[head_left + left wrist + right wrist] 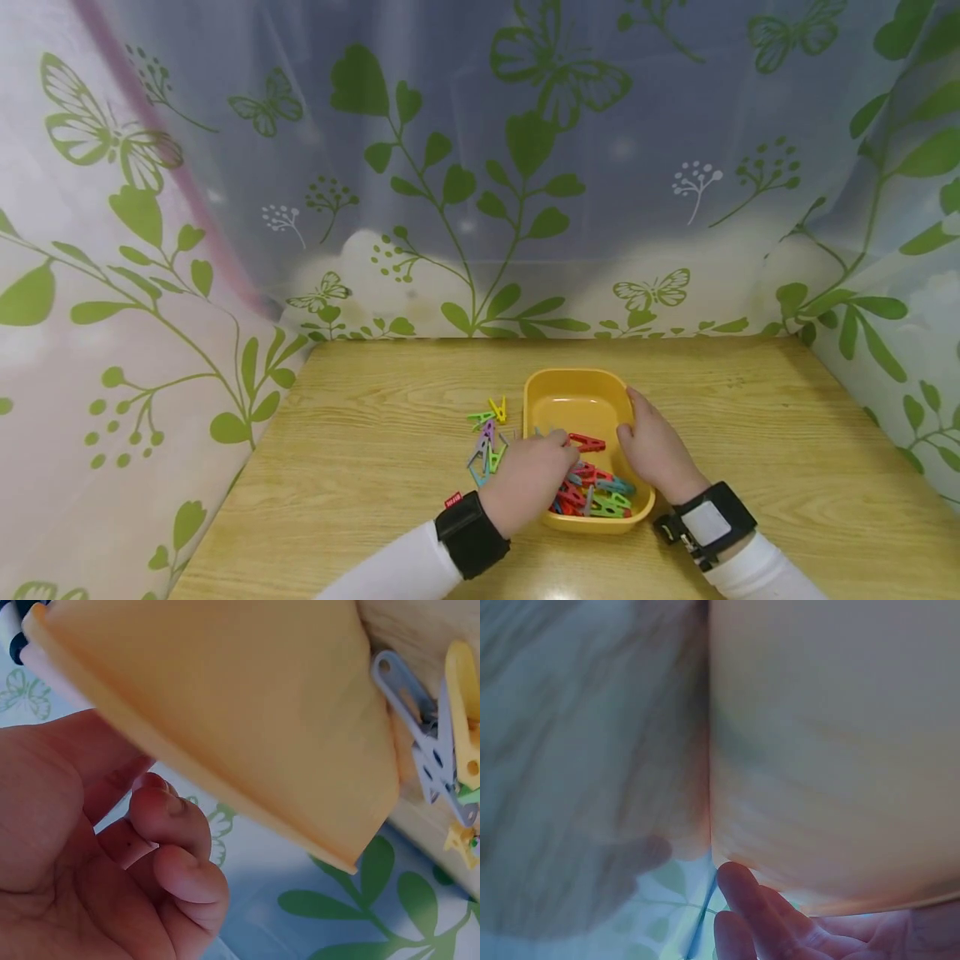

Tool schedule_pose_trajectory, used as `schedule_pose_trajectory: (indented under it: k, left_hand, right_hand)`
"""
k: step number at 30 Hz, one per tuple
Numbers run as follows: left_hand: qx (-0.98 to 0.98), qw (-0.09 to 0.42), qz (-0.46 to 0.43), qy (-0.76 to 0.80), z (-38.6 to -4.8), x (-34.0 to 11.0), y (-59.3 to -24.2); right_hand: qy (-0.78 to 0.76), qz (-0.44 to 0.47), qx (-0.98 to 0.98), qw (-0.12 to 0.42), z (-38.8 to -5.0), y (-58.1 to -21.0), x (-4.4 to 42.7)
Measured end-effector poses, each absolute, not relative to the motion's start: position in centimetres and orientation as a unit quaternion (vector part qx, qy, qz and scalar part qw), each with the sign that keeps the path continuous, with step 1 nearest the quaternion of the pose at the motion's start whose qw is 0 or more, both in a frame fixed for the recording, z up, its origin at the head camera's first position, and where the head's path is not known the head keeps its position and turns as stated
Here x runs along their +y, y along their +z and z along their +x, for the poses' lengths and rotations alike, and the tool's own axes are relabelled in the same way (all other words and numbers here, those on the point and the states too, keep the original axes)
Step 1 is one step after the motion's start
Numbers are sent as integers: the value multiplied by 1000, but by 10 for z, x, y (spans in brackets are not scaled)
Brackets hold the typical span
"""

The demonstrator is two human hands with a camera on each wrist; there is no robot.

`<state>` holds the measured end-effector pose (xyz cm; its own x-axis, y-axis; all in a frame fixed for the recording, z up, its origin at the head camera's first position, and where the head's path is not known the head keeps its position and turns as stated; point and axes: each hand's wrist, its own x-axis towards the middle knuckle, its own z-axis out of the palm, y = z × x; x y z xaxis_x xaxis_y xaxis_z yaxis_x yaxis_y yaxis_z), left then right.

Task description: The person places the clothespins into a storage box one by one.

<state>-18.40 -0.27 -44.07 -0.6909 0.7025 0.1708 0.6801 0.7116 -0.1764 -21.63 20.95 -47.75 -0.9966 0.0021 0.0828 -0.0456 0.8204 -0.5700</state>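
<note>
A yellow bin holds red, blue and green clothespins near its front end. My left hand reaches over the left wall, fingers down among the clothespins; in the left wrist view the hand has curled fingers beside the rim, and whether its fingertips pinch anything is hidden. My right hand grips the right wall, thumb over the rim. The right wrist view shows fingers of the right hand against the bin's outside. Left of the bin lie several loose clothespins.
The wooden table carries the bin and the loose clothespins. Leaf and butterfly patterned curtains stand behind it and along both sides. In the left wrist view, a grey clothespin and a yellow clothespin lie beside the bin.
</note>
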Motion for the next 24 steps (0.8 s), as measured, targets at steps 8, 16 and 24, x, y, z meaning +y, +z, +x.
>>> schedule_pose_trajectory:
  k: [8, 16, 24]
  left_hand:
    - [-919, 100, -380, 32, -185, -4, -448]
    - [-915, 100, -390, 11, -187, -7, -447]
    - [-923, 146, -351, -53, -195, -24, -437]
  right_hand:
    - [296, 13, -954, 43, -216, -477, 210]
    - [297, 15, -954, 44, -217, -479, 210]
    - [300, 10, -953, 39, -217, -480, 210]
